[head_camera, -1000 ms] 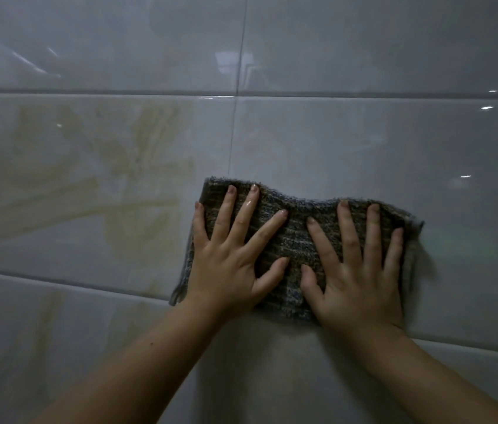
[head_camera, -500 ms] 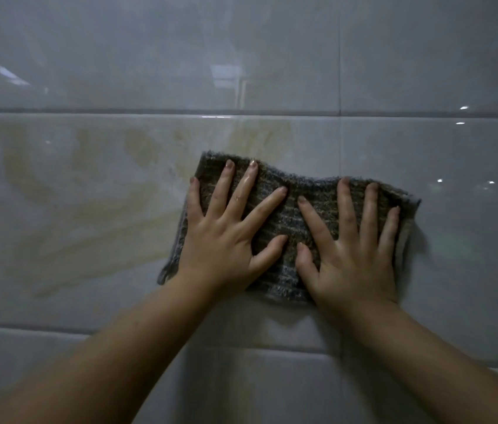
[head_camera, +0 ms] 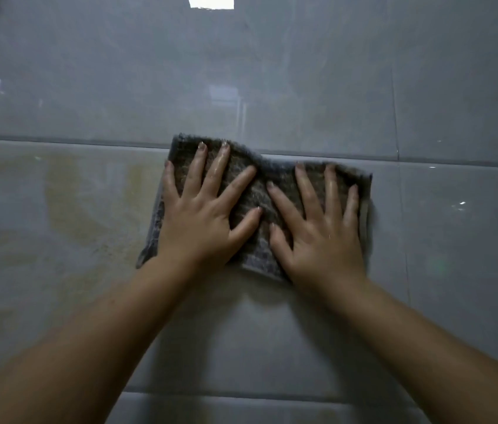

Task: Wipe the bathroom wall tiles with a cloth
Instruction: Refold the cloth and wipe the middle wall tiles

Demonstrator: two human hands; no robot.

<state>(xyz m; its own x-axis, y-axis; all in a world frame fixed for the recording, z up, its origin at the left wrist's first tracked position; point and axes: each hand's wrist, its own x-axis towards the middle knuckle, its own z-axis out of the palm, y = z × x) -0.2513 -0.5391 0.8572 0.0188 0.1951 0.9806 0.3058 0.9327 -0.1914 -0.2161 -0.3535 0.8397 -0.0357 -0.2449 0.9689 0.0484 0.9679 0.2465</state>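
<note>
Glossy wall tiles point(head_camera: 455, 224) show yellowish smears point(head_camera: 82, 215) left of the cloth point(head_camera: 260, 191), so wiping seems unfinished; left hand point(head_camera: 201, 221) and right hand point(head_camera: 318, 240) press it with fingers spread flat.

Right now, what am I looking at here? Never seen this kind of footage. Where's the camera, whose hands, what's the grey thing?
There is no machine here: a person is working with two bare hands. The one camera is worn on the person's head and looks forward and down, so both forearms reach in from the bottom of the picture. The surface is a glossy tiled wall, not a table. The left hand and the right hand lie flat, fingers spread, side by side on a grey cloth, pressing it against the wall. Neither hand grips it. The cloth's top left corner reaches just over a horizontal grout line. A yellowish smear shows on the tile left of the cloth. The bright patch at the top edge looks like a reflection.
</note>
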